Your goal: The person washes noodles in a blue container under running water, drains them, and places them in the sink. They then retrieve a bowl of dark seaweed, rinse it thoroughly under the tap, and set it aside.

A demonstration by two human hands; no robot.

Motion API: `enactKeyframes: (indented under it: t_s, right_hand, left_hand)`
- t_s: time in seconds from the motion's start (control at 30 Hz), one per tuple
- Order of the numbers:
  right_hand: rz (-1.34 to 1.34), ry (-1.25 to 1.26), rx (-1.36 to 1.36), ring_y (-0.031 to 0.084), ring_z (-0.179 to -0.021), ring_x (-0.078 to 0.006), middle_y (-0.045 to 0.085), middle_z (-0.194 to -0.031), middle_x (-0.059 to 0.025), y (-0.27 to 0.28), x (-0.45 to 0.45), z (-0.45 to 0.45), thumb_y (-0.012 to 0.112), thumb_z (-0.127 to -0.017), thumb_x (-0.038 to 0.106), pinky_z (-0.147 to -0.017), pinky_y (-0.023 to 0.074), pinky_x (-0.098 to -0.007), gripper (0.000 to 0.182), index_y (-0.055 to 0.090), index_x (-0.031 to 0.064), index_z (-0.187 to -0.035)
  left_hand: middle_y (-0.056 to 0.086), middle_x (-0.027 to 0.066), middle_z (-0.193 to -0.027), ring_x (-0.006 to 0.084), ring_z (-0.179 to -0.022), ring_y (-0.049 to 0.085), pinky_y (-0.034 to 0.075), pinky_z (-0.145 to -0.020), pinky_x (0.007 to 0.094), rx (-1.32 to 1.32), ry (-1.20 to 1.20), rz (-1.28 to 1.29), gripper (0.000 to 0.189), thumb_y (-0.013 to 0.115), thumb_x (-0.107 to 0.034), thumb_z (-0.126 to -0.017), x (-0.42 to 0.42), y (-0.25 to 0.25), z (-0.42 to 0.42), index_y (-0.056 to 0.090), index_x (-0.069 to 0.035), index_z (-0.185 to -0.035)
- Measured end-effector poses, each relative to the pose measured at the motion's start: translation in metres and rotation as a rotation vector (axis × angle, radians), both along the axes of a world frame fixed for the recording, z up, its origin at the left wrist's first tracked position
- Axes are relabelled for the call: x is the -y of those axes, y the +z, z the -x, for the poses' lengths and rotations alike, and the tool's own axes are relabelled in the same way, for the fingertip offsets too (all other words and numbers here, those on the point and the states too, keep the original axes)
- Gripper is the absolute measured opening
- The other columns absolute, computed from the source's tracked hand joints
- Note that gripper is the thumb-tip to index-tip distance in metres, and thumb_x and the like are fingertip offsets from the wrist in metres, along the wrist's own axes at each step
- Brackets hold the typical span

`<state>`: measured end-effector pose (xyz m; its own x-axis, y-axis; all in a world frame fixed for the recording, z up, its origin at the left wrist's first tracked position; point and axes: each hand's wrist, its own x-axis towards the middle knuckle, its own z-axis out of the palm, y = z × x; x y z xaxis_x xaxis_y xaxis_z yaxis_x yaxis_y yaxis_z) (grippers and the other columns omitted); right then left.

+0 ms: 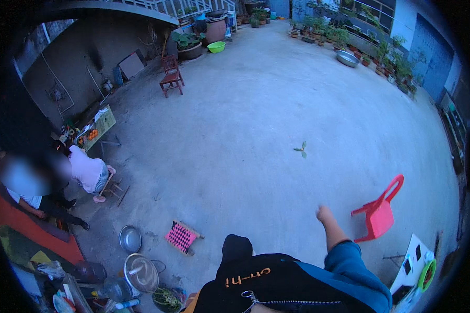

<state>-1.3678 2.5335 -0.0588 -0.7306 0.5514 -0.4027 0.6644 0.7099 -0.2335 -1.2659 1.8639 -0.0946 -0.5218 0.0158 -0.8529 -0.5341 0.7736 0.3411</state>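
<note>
My right hand (324, 213) hangs over the concrete floor (250, 180) at the end of a bent, blue-sleeved arm. It looks small and blurred, its fingers cannot be made out, and nothing shows in it. Nearest to it, on the right, is a red plastic chair (380, 220) with an open loop back. My left hand is out of view. Before me a sprig of green leaves (303, 149) lies on the concrete. A low stool with a pink-and-black woven seat (181, 237) stands ahead of my dark shoe (237, 248), to the left.
Metal basins (130, 239), a water bottle (119, 289) and a pot of greens (167, 299) crowd the lower left. Two people sit at left, one by a table (105, 124) with orange fruit (93, 134). A wooden chair (171, 78) stands beyond. At right is a white table (413, 254).
</note>
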Motion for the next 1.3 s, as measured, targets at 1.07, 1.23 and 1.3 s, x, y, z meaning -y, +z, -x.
enactKeyframes:
  t_s: [1.07,1.23,1.3]
  right_hand:
    - [-0.019,0.472,0.045,0.056,-0.109,-0.0388,0.06,-0.116,-0.0197,-0.088,0.259,1.192,0.05,-0.087,0.024,-0.094,0.0449,-0.045,0.034,0.06,0.0042,-0.113]
    - [0.394,0.656,-0.389,0.059,-0.104,-0.0384,0.063,-0.11,-0.0214,0.075,0.541,1.529,0.047,-0.092,0.021,-0.09,0.0475,-0.0428,0.032,0.058,0.0081,-0.12]
    - [0.556,0.755,-0.435,0.059,-0.105,-0.0373,0.063,-0.11,-0.0212,0.108,0.617,1.593,0.046,-0.094,0.024,-0.09,0.0474,-0.0419,0.033,0.057,0.0072,-0.12]
  left_hand:
    - [0.064,0.0176,-0.11,0.0356,-0.104,0.058,0.046,-0.086,0.0469,0.004,0.201,0.101,0.037,0.047,-0.034,-0.088,0.262,-0.037,1.032,0.066,-0.006,-0.103]
    - [0.063,0.0176,-0.109,0.036,-0.104,0.057,0.046,-0.086,0.0463,0.056,0.38,0.039,0.035,0.047,-0.032,-0.089,0.317,-0.058,1.161,0.065,-0.006,-0.104]
    - [0.063,0.0176,-0.108,0.0361,-0.104,0.057,0.046,-0.086,0.0461,0.039,0.407,0.036,0.034,0.048,-0.031,-0.09,0.357,-0.062,1.226,0.065,-0.006,-0.104]
